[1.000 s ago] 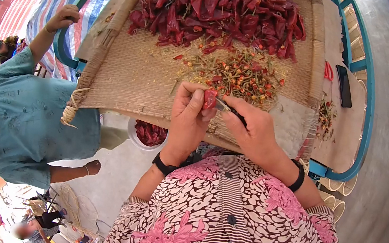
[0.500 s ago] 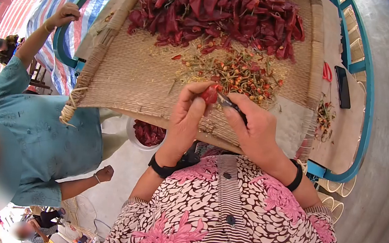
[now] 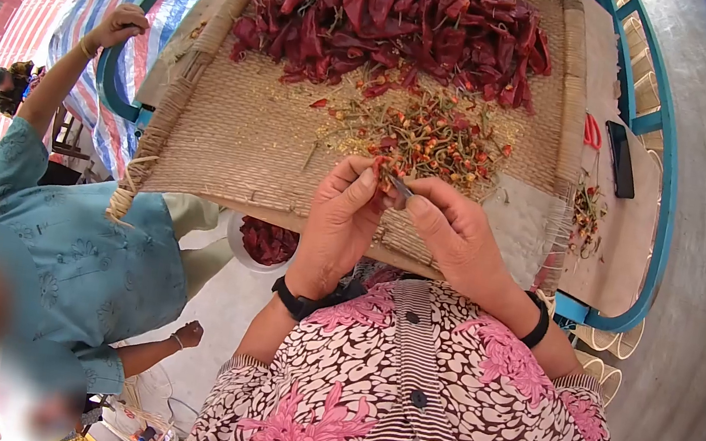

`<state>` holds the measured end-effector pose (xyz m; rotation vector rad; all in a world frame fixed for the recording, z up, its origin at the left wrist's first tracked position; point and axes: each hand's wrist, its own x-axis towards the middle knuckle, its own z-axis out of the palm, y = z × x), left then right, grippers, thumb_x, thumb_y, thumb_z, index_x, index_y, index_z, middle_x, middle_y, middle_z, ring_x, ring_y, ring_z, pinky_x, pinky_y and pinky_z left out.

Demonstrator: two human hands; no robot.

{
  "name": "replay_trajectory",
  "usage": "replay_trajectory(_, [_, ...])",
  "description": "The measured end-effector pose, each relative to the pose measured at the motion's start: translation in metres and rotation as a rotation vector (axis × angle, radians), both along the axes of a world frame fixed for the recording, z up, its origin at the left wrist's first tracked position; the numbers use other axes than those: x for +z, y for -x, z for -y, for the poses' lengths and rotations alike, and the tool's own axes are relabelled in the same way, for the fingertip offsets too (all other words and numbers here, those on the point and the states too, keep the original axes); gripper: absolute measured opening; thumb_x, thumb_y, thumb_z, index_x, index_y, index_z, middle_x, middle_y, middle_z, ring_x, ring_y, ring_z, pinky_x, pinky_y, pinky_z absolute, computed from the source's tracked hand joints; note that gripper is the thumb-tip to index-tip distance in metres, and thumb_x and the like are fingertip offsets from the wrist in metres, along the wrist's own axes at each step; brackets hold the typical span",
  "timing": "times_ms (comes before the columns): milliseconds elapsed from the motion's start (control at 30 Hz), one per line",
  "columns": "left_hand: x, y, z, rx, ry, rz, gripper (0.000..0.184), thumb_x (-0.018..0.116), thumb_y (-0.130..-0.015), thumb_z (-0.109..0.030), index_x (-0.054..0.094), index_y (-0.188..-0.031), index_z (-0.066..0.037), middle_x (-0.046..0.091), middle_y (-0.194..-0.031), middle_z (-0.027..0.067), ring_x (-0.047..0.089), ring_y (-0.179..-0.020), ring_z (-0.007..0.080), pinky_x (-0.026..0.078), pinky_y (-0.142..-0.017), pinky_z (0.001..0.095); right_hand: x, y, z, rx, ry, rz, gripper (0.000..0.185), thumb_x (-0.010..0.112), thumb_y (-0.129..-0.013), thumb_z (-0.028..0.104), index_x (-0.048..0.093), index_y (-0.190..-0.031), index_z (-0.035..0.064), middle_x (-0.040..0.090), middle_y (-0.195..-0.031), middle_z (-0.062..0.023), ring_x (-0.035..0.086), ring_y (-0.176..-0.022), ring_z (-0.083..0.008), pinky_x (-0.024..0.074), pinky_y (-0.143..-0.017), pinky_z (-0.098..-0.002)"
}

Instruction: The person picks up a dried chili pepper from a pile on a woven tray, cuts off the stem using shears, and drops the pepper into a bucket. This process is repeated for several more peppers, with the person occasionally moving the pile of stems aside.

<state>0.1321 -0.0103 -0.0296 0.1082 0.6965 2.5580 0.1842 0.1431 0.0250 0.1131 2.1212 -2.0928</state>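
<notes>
Near the front edge of a woven tray [image 3: 236, 150], my left hand [image 3: 342, 219] pinches a red dried chili [image 3: 380, 175]. My right hand [image 3: 452, 234] is closed on a small cutting tool [image 3: 401, 188], whose metal end meets the chili; its exact type cannot be made out. Just beyond both hands lies a pile of cut stems and chili caps [image 3: 446, 139]. Farther back on the tray is a large heap of dried red chilies [image 3: 399, 24].
Red-handled scissors [image 3: 593, 131] and a black phone [image 3: 621, 161] lie on a board to the right, inside a teal metal frame [image 3: 662, 219]. A bowl of chilies [image 3: 267, 243] is below the tray. A person in teal [image 3: 88, 246] stands at the left, one hand on the frame.
The metal end of the tool has shifted at the chili, which now looks more opened and torn at its top. The person at the left has leaned lower.
</notes>
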Motion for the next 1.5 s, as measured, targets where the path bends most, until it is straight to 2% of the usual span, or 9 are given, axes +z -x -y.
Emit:
replay_trajectory(267, [0.001, 0.001, -0.003, 0.066, 0.159, -0.079, 0.008, 0.058, -0.094, -0.010, 0.058, -0.101, -0.005, 0.064, -0.097, 0.0055, 0.058, -0.083, 0.0133, 0.048, -0.078, 0.0273, -0.001, -0.003, 0.006, -0.114, -0.027, -0.004, 0.028, 0.052, -0.099, 0.025, 0.058, -0.110, 0.0000, 0.050, -0.074, 0.0039, 0.041, -0.066, -0.0032, 0.0362, -0.057, -0.0216])
replay_trajectory(367, [0.002, -0.001, 0.001, 0.054, 0.184, -0.081, 0.009, 0.060, -0.094, -0.011, 0.059, -0.099, -0.005, 0.064, -0.090, 0.0036, 0.059, -0.078, 0.0119, 0.048, -0.073, 0.0259, -0.016, -0.003, 0.007, -0.259, -0.565, -0.403, 0.027, 0.052, -0.099, 0.025, 0.058, -0.109, 0.0012, 0.050, -0.071, 0.0024, 0.042, -0.063, -0.0043, 0.0371, -0.055, -0.0230])
replay_trajectory(600, [-0.007, -0.005, 0.010, -0.034, 0.136, 0.029, 0.007, 0.057, -0.096, -0.012, 0.057, -0.098, -0.005, 0.063, -0.100, 0.0081, 0.058, -0.083, 0.0160, 0.047, -0.076, 0.0289, -0.011, 0.010, -0.009, -0.298, -0.168, -0.138, 0.033, 0.048, -0.101, 0.031, 0.057, -0.108, 0.0011, 0.048, -0.068, 0.0029, 0.038, -0.054, -0.0044, 0.0323, -0.046, -0.0227])
replay_trajectory(700, [-0.004, -0.002, 0.008, -0.016, 0.136, 0.001, 0.008, 0.057, -0.096, -0.013, 0.055, -0.099, -0.005, 0.063, -0.103, 0.0093, 0.059, -0.087, 0.0167, 0.046, -0.079, 0.0293, -0.016, 0.015, -0.026, -0.159, 0.768, 0.446, 0.035, 0.043, -0.102, 0.035, 0.054, -0.111, 0.0033, 0.044, -0.066, 0.0041, 0.034, -0.046, -0.0043, 0.0288, -0.040, -0.0198])
replay_trajectory(800, [0.002, -0.002, 0.010, -0.034, 0.143, -0.010, 0.013, 0.054, -0.097, -0.013, 0.051, -0.106, -0.005, 0.062, -0.107, 0.0121, 0.057, -0.089, 0.0163, 0.045, -0.080, 0.0287, -0.034, 0.021, -0.037, -0.134, 1.241, 0.680, 0.032, 0.039, -0.102, 0.038, 0.049, -0.119, 0.0124, 0.043, -0.067, 0.0029, 0.032, -0.042, -0.0047, 0.0270, -0.035, -0.0178])
replay_trajectory(1000, [0.025, 0.021, 0.028, 0.163, 0.555, -0.062, 0.033, 0.055, -0.091, -0.008, 0.042, -0.121, -0.004, 0.060, -0.108, 0.0150, 0.052, -0.087, 0.0110, 0.041, -0.077, 0.0250, -0.043, 0.017, -0.041, -0.258, 1.160, 0.717, 0.018, 0.042, -0.102, 0.035, 0.044, -0.117, 0.0245, 0.047, -0.072, -0.0020, 0.032, -0.042, -0.0045, 0.0262, -0.033, -0.0178])
replay_trajectory(1133, [0.049, 0.065, 0.055, 0.115, 1.192, -0.381, 0.042, 0.068, -0.082, -0.015, 0.054, -0.118, 0.000, 0.059, -0.094, 0.0049, 0.049, -0.079, 0.0078, 0.040, -0.071, 0.0244, -0.047, 0.020, -0.044, -0.239, 1.281, 0.769, 0.022, 0.042, -0.102, 0.036, 0.050, -0.104, 0.0148, 0.047, -0.072, -0.0010, 0.032, -0.042, -0.0042, 0.0262, -0.032, -0.0180])
replay_trajectory(1333, [0.017, 0.162, 0.056, 0.209, 1.872, -1.047, 0.030, 0.069, -0.074, -0.009, 0.066, -0.103, -0.004, 0.061, -0.086, 0.0129, 0.057, -0.076, 0.0241, 0.047, -0.071, 0.0341, -0.025, 0.020, -0.029, -0.130, 0.879, 0.650, 0.024, 0.045, -0.101, 0.027, 0.052, -0.112, 0.0071, 0.046, -0.070, 0.0031, 0.032, -0.043, -0.0028, 0.0271, -0.035, -0.0186])
replay_trajectory(1500, [-0.006, 0.202, 0.015, 0.167, 1.817, -1.177, 0.036, 0.070, -0.076, -0.012, 0.064, -0.111, -0.009, 0.062, -0.090, 0.0162, 0.060, -0.084, 0.0320, 0.049, -0.076, 0.0386, -0.019, 0.019, -0.022, -0.086, 0.814, 0.624, 0.023, 0.046, -0.099, 0.019, 0.050, -0.117, 0.0065, 0.044, -0.069, 0.0046, 0.032, -0.043, -0.0029, 0.0265, -0.036, -0.0188])
